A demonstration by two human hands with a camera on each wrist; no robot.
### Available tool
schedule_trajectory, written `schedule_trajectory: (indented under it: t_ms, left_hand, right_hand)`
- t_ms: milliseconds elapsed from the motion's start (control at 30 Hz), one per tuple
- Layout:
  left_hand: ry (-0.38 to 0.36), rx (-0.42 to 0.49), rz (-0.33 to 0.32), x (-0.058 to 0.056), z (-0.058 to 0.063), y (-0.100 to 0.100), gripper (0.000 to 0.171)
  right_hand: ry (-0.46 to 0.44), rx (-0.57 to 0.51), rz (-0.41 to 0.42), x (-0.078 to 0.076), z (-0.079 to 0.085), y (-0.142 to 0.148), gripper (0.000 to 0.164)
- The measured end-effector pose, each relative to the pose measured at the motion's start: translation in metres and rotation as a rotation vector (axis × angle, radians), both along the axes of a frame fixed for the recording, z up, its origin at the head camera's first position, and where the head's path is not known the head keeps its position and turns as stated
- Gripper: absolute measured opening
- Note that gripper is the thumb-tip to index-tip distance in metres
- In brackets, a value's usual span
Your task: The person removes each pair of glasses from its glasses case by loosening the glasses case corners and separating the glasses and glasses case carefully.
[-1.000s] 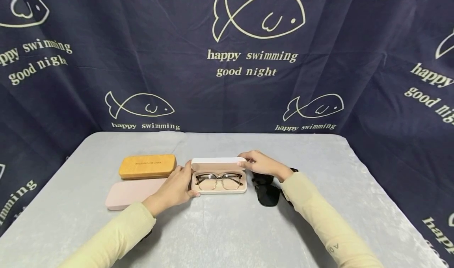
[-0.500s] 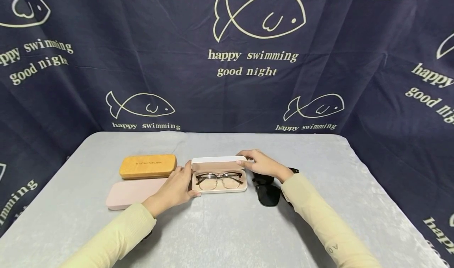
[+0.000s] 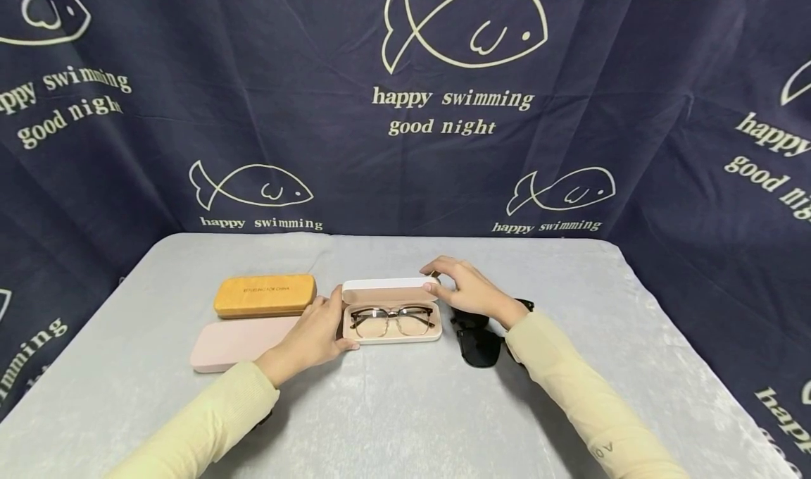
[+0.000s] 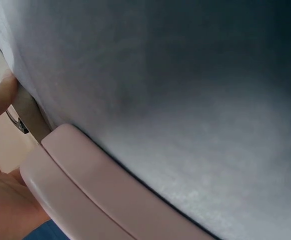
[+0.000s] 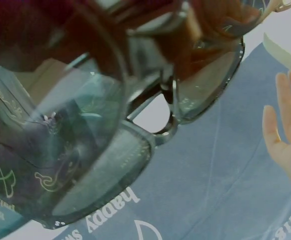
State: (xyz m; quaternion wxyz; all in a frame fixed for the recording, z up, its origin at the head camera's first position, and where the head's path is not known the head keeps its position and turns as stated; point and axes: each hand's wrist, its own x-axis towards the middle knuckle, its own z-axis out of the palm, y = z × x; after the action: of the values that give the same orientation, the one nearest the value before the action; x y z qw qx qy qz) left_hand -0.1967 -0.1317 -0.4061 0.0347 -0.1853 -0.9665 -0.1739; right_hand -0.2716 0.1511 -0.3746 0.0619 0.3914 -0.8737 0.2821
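Note:
An open white glasses case [image 3: 391, 341] with a pale pink lining stands mid-table. Folded eyeglasses [image 3: 393, 312] with dark upper rims lie in it. My left hand [image 3: 315, 330] grips the case's left end, thumb at the front corner and fingers behind. In the left wrist view, its thumb lies on the case's edge [image 4: 30, 117]. My right hand [image 3: 470, 289] hovers at the right end of the raised lid [image 3: 385, 283], its thumb near the lid's front and the other fingers lifted apart from it. The right wrist view shows that hand's fingers [image 5: 284, 107] spread and holding nothing.
Black sunglasses [image 3: 479, 347] lie under my right forearm, with another dark pair [image 3: 470, 318] behind them. On the left are a closed yellow glasses case [image 3: 265, 296] and a closed pink one [image 3: 237, 344], partly behind my left hand. A dark fish-print cloth [image 3: 405, 183] hangs behind the table.
My right hand's fingers have lifted up off the lid and spread. The lid stays raised. My left hand and the eyeglasses keep their places.

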Motion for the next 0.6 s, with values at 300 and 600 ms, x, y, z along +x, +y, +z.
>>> schedule_trajectory:
  t_ms: [300,600]
  left_hand:
    - [0.009,-0.005,-0.001,0.000,0.000,0.000,0.100]
    - [0.004,-0.002,0.003,0.000,-0.001,0.000,0.100]
  right_hand:
    - [0.158,0.008,-0.063,0.013,0.008,-0.003,0.022]
    - [0.287,-0.011,-0.005,0.026,0.011,-0.010,0.015]
